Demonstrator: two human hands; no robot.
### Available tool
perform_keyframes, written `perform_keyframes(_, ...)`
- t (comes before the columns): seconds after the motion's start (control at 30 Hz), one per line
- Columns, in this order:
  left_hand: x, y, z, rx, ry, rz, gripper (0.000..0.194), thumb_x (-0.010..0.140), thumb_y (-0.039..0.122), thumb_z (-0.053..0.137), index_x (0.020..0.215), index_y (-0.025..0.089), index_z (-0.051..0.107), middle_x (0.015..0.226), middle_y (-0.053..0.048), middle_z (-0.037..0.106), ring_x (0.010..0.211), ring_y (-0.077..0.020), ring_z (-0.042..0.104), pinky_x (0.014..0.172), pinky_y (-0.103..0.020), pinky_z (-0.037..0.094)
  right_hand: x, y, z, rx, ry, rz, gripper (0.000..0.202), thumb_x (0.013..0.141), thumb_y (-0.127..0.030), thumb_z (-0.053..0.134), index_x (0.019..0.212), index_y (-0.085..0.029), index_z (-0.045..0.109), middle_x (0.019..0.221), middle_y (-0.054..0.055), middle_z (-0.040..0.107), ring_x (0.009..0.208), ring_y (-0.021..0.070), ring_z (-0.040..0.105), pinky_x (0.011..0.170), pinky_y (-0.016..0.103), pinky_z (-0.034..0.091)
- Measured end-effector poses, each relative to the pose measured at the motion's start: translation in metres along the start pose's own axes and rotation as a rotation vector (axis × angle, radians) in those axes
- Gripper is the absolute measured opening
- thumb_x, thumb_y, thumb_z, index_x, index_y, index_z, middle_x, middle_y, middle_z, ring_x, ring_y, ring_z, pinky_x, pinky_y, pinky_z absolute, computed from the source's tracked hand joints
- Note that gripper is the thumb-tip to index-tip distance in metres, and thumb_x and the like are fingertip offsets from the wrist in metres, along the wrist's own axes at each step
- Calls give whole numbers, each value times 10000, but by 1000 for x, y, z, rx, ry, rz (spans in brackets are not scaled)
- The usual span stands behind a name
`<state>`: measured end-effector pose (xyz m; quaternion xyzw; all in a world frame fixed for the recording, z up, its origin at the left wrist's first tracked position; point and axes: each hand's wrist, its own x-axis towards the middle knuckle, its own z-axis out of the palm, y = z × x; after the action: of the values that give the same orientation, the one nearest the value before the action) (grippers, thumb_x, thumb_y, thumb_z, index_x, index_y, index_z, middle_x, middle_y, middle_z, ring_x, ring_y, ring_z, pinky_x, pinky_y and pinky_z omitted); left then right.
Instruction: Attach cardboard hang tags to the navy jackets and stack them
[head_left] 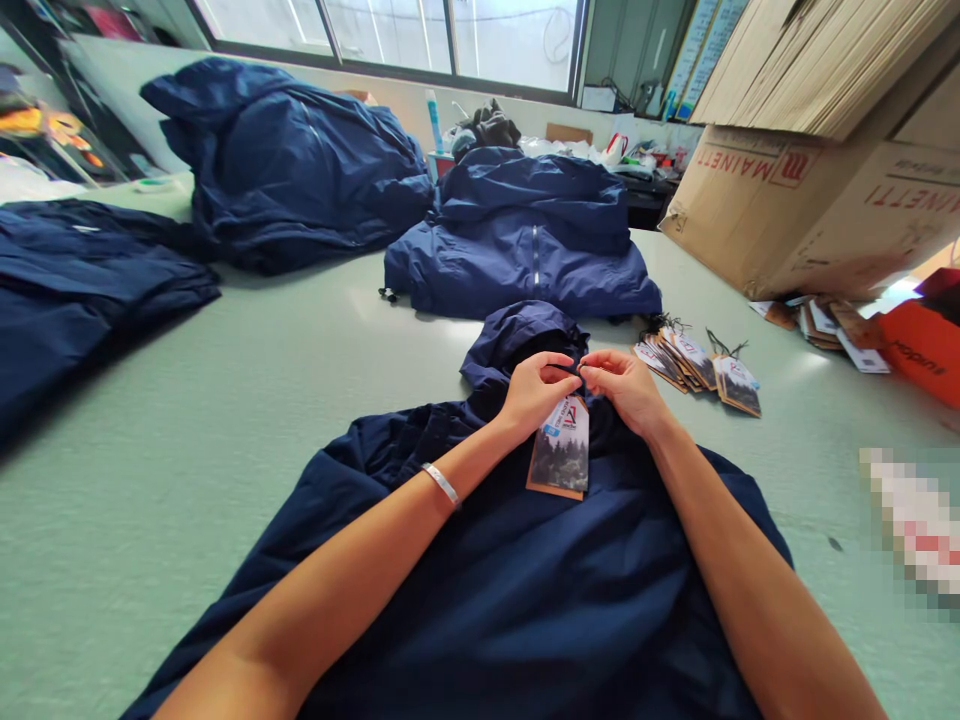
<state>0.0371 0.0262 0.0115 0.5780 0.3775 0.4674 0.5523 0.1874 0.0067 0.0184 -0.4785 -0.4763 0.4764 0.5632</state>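
Note:
A navy hooded jacket (pixel 480 580) lies spread in front of me, its hood (pixel 517 335) pointing away. At the neck, my left hand (pixel 541 385) and my right hand (pixel 616 385) meet with fingertips pinched close together. Between them is a thin dark cord, mostly covered by the fingers. A hang tag (pixel 562 450) with a forest picture and brown backing hangs just below, resting on the jacket. It appears to be on that cord. Whether the cord is looped through the jacket is hidden.
Folded navy jackets (pixel 525 250) lie beyond, with a larger navy heap (pixel 300 160) and more navy garments (pixel 82 290) at left. Spare hang tags (pixel 679 358) lie right of the hood. A cardboard box (pixel 787 210) and an orange box (pixel 922 340) stand on the right of the green table (pixel 300 350).

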Motion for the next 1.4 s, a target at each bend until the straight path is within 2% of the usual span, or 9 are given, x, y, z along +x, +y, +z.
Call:
perform_keyframes(0.27, 0, 0, 1, -33, 26, -10, 322, 662, 167, 734, 951, 156, 591, 682, -2, 692, 584, -136, 647, 551, -236, 498, 2, 1, 0, -87, 94, -98, 222, 581, -358, 776, 713, -202, 690, 690, -1, 655, 573, 114, 528, 577, 273, 434)
perform_keyframes(0.57, 0, 1, 1, -23, 52, -41, 330, 648, 143, 734, 945, 151, 591, 663, 3, 683, 560, -120, 629, 536, -221, 483, 1, 1, -3, 45, 124, -20, 234, 547, -353, 799, 673, -194, 682, 642, -10, 629, 563, 99, 500, 576, 258, 412)
perform_keyframes(0.8, 2, -3, 1, -35, 75, -27, 327, 649, 138, 732, 939, 157, 581, 658, 11, 681, 564, -123, 636, 540, -219, 483, 0, -3, -3, 58, 64, 64, 311, 529, -390, 813, 741, -187, 710, 648, -7, 637, 562, 101, 525, 555, 251, 417)
perform_keyframes(0.9, 3, -5, 1, -35, 59, -9, 339, 659, 163, 751, 950, 156, 576, 661, 10, 681, 567, -124, 640, 540, -218, 486, -1, -1, -2, -43, -14, 69, 315, 550, -380, 812, 774, -176, 723, 647, -5, 641, 559, 98, 517, 550, 248, 400)
perform_keyframes(1.0, 3, -5, 1, -25, 39, 3, 354, 673, 208, 772, 959, 158, 569, 663, 7, 682, 555, -123, 637, 527, -215, 482, -2, 2, 0, -120, -61, 36, 270, 578, -397, 798, 701, -175, 704, 619, -7, 623, 562, 103, 512, 553, 253, 392)
perform_keyframes(1.17, 2, -8, 1, -26, 32, 20, 366, 684, 223, 773, 973, 159, 558, 675, 10, 678, 550, -116, 635, 531, -212, 484, -1, 3, 0, -130, -54, 7, 293, 580, -432, 793, 686, -177, 692, 609, -3, 626, 564, 113, 516, 551, 260, 392)
perform_keyframes(1.4, 4, -9, 0, 3, 34, 2, 382, 658, 141, 739, 994, 156, 559, 646, 22, 662, 550, -125, 632, 536, -213, 469, 2, 5, -1, -99, 10, 4, 311, 555, -427, 804, 710, -178, 701, 601, -2, 637, 542, 112, 509, 544, 266, 406)
